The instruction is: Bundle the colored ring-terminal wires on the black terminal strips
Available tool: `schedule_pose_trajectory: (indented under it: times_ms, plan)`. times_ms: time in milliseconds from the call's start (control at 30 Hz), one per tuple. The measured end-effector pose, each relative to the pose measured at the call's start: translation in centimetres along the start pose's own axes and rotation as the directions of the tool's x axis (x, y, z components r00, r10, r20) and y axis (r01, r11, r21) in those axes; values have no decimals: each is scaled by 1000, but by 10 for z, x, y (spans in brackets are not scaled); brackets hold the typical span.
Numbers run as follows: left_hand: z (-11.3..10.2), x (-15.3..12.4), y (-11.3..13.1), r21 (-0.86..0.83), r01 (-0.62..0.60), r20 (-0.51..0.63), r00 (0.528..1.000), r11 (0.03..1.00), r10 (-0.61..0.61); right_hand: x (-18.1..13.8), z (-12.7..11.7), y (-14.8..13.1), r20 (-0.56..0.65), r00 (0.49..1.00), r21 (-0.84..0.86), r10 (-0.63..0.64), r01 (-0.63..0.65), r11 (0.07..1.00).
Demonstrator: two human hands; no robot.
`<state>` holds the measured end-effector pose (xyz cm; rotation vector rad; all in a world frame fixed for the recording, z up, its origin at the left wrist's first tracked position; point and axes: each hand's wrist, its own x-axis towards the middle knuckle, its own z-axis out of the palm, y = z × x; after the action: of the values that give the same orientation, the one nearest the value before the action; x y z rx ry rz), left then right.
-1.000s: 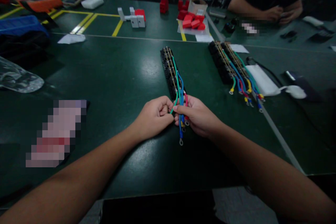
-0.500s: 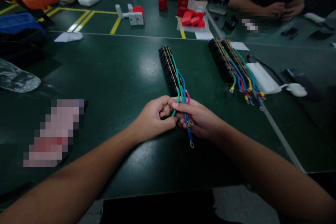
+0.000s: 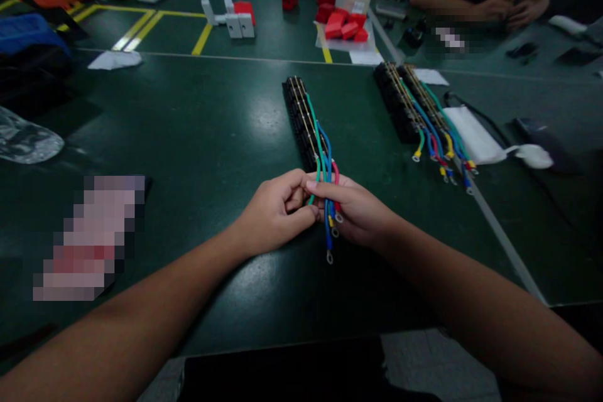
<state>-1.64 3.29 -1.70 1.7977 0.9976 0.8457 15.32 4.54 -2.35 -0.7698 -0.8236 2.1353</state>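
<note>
A long black terminal block [image 3: 299, 114] with brass-coloured strips lies on the green table, pointing away from me. Green, blue and red wires run from it toward me, and several end in ring terminals [image 3: 330, 256]. My left hand [image 3: 277, 210] is closed, pinching a green wire [image 3: 318, 171] whose end is hidden by the fingers. My right hand [image 3: 355, 207] is closed around the near part of the wires, its thumb lying across them. The blue wire [image 3: 328, 221] hangs lowest, past the right thumb.
Two similar wired terminal blocks [image 3: 400, 103] lie to the right, beside a white pouch [image 3: 475, 135] and a dark cable. Red parts [image 3: 346, 25] and grey brackets [image 3: 239, 25] stand at the back. A blurred flat item [image 3: 92, 239] lies left. Another person's hands [image 3: 511, 9] are at far right.
The hanging blue and red wire ends have swung slightly left. Both hands keep their grip in nearly the same place. The whole view has shifted a little.
</note>
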Motion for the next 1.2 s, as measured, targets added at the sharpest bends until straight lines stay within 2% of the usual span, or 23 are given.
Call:
schedule_pose_trajectory:
  times_ms: [633,1200]
  plan:
    - [-1,-1,1,146,-69,24,998,987,66,-3,6,0,-38,999,-49,-13,11,999]
    - [-1,-2,3,215,-56,41,998,975,48,-4,9,-1,-85,996,-85,-5,-2,996]
